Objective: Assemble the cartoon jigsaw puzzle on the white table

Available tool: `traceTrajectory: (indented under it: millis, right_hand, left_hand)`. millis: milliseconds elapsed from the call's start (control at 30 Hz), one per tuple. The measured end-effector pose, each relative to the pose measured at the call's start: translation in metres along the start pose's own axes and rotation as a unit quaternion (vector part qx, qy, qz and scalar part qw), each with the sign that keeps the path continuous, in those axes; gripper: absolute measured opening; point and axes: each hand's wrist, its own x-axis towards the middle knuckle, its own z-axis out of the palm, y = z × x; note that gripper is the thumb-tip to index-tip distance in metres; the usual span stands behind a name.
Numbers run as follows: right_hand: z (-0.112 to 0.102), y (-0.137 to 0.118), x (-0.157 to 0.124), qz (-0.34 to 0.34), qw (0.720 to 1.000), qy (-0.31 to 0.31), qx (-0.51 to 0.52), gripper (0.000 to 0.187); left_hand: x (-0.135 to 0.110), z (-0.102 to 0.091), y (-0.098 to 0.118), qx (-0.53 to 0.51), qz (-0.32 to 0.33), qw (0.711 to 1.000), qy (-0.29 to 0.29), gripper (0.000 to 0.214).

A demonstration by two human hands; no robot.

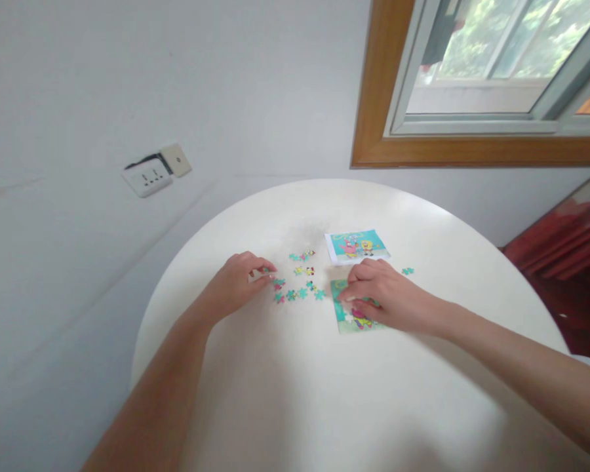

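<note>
A part-built cartoon jigsaw (348, 320) lies on the round white table (324, 393). My right hand (381, 294) rests on top of it, fingers curled and pressed down near its upper left edge. Several loose teal pieces (299, 282) are scattered to the left of the jigsaw. My left hand (240, 278) sits at the left end of that scatter, fingertips pinched on a small puzzle piece (266, 269). A printed reference picture (356, 246) of the same cartoon lies just behind the jigsaw. One stray piece (408, 271) lies to the right of my right hand.
The table stands against a white wall with a power socket (147, 177) at the left. A wood-framed window (472, 85) is at the upper right. Something dark red (565, 242) stands beyond the table's right edge.
</note>
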Motion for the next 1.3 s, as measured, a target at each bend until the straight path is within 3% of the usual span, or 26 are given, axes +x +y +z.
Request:
traceTrajectory:
  millis: [133,367,533,800,1100,1300]
  right_hand:
    - [0.014,-0.02,0.042,-0.015,1.0,-0.006,-0.007,0.022]
    - [0.053,-0.052,0.093,0.071,0.994,-0.008,-0.08,0.029]
    - [0.052,-0.05,0.105,0.112,0.991,0.001,-0.079,0.034]
    - [0.053,-0.049,0.122,0.15,0.984,-0.026,-0.094,0.024]
    - [0.058,-0.032,0.133,0.158,0.986,-0.059,-0.018,0.022]
    - [0.061,-0.03,0.133,0.136,0.989,-0.044,0.038,0.018]
  left_hand:
    - [-0.001,-0.002,-0.005,0.013,-0.009,1.0,0.012,0.028]
    - [-0.003,0.001,-0.008,0.032,-0.022,0.998,0.044,0.029]
    - [-0.003,-0.001,-0.006,0.028,-0.031,0.998,0.053,0.029]
    - [-0.003,0.001,0.0,0.023,-0.039,0.997,0.06,0.026]
    - [-0.007,0.009,-0.001,0.022,0.028,0.999,-0.016,0.023]
    - [-0.007,0.012,-0.002,0.039,0.021,0.998,-0.035,0.017]
